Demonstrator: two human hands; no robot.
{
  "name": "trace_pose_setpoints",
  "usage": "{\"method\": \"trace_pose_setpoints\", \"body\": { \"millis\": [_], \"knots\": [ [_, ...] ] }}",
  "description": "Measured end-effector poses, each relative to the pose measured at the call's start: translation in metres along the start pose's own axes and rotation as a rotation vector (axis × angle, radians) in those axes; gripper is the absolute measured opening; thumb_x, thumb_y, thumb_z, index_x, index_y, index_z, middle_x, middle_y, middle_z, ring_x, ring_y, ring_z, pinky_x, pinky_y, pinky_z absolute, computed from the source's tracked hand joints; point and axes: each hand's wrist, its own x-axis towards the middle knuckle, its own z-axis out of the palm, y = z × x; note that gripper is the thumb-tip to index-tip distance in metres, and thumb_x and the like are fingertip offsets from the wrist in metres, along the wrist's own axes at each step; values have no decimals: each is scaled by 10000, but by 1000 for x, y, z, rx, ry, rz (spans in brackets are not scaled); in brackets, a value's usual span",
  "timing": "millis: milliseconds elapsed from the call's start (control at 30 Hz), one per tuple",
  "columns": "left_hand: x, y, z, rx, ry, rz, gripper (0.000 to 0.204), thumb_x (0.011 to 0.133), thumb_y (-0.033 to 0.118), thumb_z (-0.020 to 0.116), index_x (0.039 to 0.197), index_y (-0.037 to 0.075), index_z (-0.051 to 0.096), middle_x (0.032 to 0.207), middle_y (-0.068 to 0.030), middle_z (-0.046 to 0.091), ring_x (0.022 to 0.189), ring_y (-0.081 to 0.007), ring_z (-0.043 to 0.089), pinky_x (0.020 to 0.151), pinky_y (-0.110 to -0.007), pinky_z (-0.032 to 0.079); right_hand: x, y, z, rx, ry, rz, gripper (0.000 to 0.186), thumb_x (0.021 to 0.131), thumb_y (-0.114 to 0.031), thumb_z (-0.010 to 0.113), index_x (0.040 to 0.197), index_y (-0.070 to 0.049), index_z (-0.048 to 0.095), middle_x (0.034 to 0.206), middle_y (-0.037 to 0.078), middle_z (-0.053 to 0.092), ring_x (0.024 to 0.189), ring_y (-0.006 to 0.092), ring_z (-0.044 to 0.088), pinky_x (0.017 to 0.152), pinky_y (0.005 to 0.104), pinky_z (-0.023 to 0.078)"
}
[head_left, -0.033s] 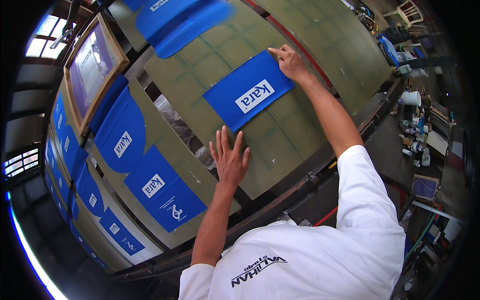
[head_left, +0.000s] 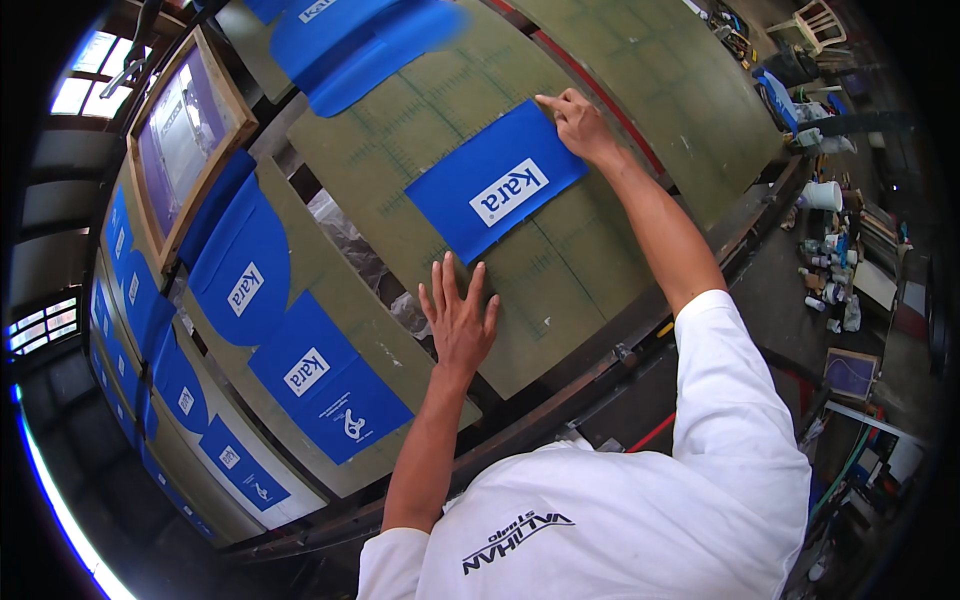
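I watch from my remote seat as a person in a white shirt works over a blue sheet lying flat on a green-brown board, its white label facing up. The left hand is palm down with fingers spread, fingertips at the sheet's near corner. The right hand reaches the far right corner, index finger outstretched and the others curled; I cannot tell whether it pinches the edge. To my left, a printed blue panel and a rounded blue piece lie on the neighboring board, beyond them a wooden frame. At right, a white bucket stands amid clutter.
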Motion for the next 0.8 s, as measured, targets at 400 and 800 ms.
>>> {"method": "trace_pose_setpoints", "body": {
  "millis": [400,800],
  "knots": [
    [28,-10,6,8,39,13,511,906,371,610,1311,71,526,1480,-115,349,1391,-307,290,1132,-514,165,7,8,6,-28,73,-101,406,870,-57,518,1223,-212,649,961,86,585,867,276,612,793,393,515],
    [37,-12,-1,-57,52,-42,627,892,417,624,1371,42,474,1392,-104,457,1349,-255,350,1112,-460,201,8,7,5,-37,60,-70,403,876,-69,516,1226,-217,648,955,75,586,882,261,613,807,387,512]
  ]
}}
